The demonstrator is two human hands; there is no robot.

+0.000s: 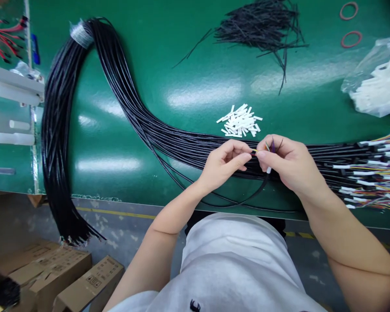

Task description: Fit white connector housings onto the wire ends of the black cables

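My left hand (223, 164) is closed in a pinch on thin coloured wires (254, 150), yellow and red among them. Facing it, my right hand (294, 164) pinches the same cable end, with green and purple wires fanning out above its fingers. A short white sleeve (268, 170) shows just below the right fingertips, and a black cable (260, 189) curves down from it. Beneath both hands runs a long bundle of black cables (178, 141). Small white tubes (241, 121) lie in a pile just beyond my hands. My fingers hide the exact grip points.
Thin black strips (260, 24) are heaped at the back. A plastic bag of white parts (380, 82) and two red rubber bands (351, 39) are at right. Cable ends with white sleeves (365, 173) spread below. Cardboard boxes (91, 281) stand on the floor left of the table (143, 182).
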